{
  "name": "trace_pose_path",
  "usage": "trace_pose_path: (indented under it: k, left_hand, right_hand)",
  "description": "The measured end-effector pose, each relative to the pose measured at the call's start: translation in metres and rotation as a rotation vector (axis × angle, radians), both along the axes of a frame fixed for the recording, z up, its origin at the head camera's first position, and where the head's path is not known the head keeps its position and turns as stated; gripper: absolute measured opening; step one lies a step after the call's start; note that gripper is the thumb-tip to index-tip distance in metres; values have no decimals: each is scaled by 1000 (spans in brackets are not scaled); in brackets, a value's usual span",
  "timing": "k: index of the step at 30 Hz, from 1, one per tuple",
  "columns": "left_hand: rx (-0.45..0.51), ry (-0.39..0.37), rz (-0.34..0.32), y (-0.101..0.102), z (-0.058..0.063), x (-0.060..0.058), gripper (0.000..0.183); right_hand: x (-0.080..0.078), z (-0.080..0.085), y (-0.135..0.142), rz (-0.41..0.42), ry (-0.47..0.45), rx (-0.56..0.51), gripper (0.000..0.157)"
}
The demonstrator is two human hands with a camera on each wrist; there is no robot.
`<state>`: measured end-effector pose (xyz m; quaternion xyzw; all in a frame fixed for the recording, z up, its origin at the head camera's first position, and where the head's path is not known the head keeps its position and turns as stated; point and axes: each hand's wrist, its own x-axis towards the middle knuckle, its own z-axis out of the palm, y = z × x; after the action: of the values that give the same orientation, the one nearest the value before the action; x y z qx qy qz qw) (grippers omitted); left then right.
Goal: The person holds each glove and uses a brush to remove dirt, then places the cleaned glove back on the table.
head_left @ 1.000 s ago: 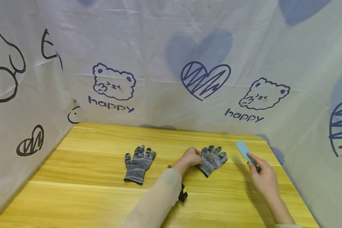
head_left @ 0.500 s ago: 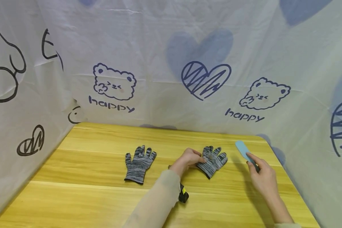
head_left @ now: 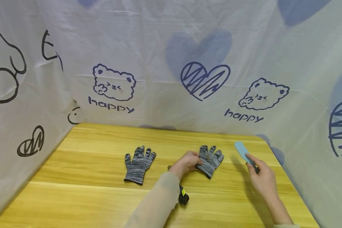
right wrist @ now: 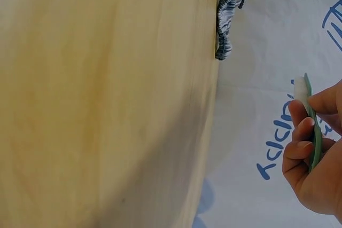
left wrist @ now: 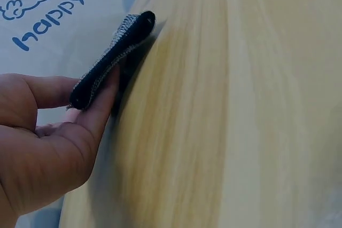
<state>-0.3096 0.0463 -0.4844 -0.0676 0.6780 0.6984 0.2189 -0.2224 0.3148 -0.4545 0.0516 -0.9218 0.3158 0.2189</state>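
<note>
My left hand [head_left: 188, 161] pinches the left edge of a grey-and-black knit work glove [head_left: 212, 166], between thumb and fingers near the cuff. A brownish spot [head_left: 207, 156] marks this glove. In the left wrist view the glove's dark cuff [left wrist: 115, 60] appears edge-on, lifted at an angle. My right hand [head_left: 262, 177] grips a small brush [head_left: 241, 150] with a light-blue back, held in the air to the right of the glove. The right wrist view shows its white bristles [right wrist: 300, 90] and thin green handle edge. Apart from both hands, a second matching glove [head_left: 138, 166] lies flat at left.
The wooden table [head_left: 82, 196] carries both gloves. A printed cloth [head_left: 156, 88] with hearts and bears closes off the back and both sides. A black-and-yellow device [head_left: 183, 196] sits at my left wrist.
My left hand has shifted its grip along the glove's edge, and the glove has moved slightly left. The right hand with the brush is nearly still; the other glove has stayed put.
</note>
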Motion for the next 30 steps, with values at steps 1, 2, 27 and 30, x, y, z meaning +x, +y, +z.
trace_pose_path:
  k: [1, 2, 27, 30]
  left_hand:
    - [6, 4, -9, -1, 0, 0, 30]
    - [22, 6, -13, -1, -1, 1, 31]
    - [460, 159, -17, -35, 16, 11, 57]
    - [475, 183, 4, -41, 28, 17, 58]
  right_hand:
    - [0, 0, 0, 1, -5, -2, 37]
    - [1, 0, -1, 3, -10, -4, 37]
    - [-3, 18, -54, 70, 137, -161, 36]
    - [-5, 24, -71, 98, 156, -203, 37]
